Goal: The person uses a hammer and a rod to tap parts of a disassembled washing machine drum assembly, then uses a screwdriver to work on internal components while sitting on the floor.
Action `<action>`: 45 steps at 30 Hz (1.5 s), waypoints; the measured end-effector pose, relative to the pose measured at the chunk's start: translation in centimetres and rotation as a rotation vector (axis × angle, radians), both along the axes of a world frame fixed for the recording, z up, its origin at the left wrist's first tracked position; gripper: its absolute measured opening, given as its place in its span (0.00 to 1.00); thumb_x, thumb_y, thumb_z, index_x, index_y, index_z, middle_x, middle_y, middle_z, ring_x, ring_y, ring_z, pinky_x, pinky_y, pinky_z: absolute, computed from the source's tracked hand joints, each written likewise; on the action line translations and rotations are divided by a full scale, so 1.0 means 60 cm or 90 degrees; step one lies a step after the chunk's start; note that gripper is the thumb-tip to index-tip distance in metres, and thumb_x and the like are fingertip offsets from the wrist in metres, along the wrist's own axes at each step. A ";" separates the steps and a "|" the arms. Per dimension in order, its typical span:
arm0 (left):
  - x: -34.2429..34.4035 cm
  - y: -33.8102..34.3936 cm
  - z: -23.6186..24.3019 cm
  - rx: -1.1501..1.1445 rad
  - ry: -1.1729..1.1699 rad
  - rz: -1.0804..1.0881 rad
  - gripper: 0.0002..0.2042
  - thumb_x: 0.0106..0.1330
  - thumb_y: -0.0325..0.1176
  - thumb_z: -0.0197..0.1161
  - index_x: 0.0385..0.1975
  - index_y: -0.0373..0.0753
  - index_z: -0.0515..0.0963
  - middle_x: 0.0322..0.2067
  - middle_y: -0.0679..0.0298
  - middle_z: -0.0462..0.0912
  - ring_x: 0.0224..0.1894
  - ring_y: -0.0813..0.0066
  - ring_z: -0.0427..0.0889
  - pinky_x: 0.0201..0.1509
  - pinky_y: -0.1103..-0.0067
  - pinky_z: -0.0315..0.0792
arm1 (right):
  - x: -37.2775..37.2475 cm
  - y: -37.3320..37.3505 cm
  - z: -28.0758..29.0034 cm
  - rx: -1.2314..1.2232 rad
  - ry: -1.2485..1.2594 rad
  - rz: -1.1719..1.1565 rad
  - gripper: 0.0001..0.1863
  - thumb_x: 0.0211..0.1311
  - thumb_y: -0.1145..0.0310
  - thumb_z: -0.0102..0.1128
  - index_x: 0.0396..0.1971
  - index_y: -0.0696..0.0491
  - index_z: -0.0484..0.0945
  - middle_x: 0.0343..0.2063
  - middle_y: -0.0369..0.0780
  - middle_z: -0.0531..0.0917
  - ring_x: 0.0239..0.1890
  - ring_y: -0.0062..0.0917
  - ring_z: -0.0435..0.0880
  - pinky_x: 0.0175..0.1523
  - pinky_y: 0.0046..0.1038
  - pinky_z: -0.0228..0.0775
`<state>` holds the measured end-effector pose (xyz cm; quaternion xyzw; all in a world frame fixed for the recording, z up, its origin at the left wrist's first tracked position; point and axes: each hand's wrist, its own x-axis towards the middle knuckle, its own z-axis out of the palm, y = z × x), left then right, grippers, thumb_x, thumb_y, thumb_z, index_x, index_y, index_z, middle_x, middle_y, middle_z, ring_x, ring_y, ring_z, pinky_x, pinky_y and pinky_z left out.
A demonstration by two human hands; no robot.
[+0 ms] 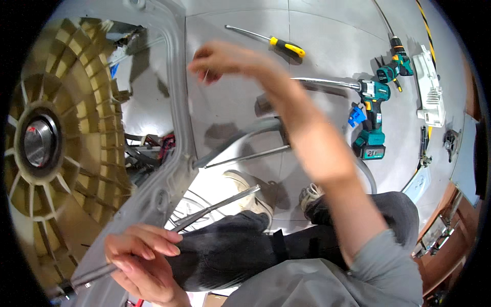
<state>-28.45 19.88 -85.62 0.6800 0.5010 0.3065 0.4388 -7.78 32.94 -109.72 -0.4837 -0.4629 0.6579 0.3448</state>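
My left hand (146, 261), at the lower left, is closed round a long dark metal rod (209, 209). The rod slants up to the right across my thigh, with a shinier tip. My right arm reaches across the upper middle. The right hand (220, 60) hovers beside the grey metal frame (176, 77) of a machine, its fingers curled and slightly blurred. A thin pale sliver shows by those fingertips, too small to name. Inside the machine, to the left, sits a large yellowish ribbed plastic drum (97, 128) with a round metal hub (40, 140) at its middle.
A yellow-and-black screwdriver (287, 47) lies on the grey tiles. Further right are a teal cordless impact wrench (375, 91) with a long shaft, a blue clip-like piece (356, 116), a second teal power tool (401, 59) and a white plastic part (429, 87). A grey hose (240, 138) lies before my shoes.
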 end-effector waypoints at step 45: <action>0.050 0.105 -0.246 -0.762 0.001 0.347 0.19 0.69 0.50 0.42 0.22 0.42 0.64 0.16 0.62 0.70 0.23 0.64 0.76 0.28 0.75 0.71 | 0.056 -0.363 -0.189 0.035 -0.470 -0.284 0.13 0.42 0.68 0.60 0.27 0.56 0.68 0.25 0.46 0.71 0.32 0.44 0.70 0.35 0.42 0.61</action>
